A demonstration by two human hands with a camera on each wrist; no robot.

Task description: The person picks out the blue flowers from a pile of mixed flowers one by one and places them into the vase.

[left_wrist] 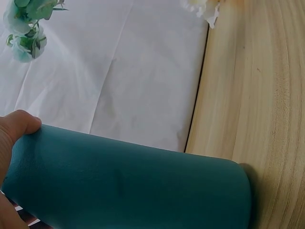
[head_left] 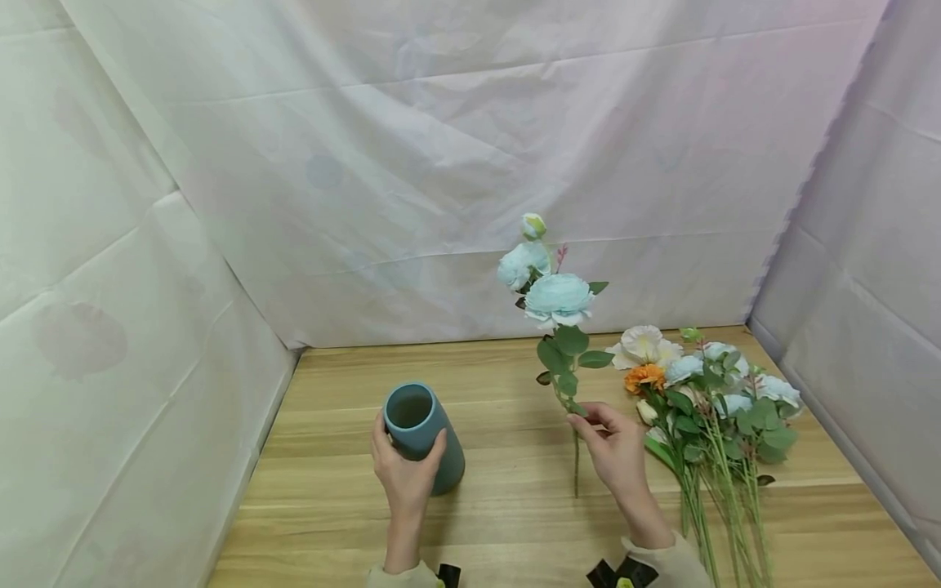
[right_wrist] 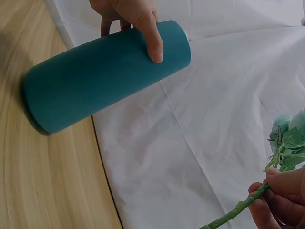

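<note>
A teal vase (head_left: 441, 457) stands upright on the wooden table, its round mouth facing up. My left hand (head_left: 406, 474) grips it near the top, thumb on one side and fingers round the other; the left wrist view shows the vase (left_wrist: 133, 186) close up. Off to the right, my right hand (head_left: 616, 449) pinches the stem of an artificial flower (head_left: 559, 299) with pale blue blooms, a bud and green leaves. That flower is held upright above the table, apart from the vase, and its bare stem (right_wrist: 238, 208) hangs below my fingers.
Several more artificial flowers (head_left: 691, 400), white, orange and pale blue, lie in a bunch on the right of the table (head_left: 331, 474), stems toward me. White cloth (head_left: 412, 180) hangs behind the table and along both sides.
</note>
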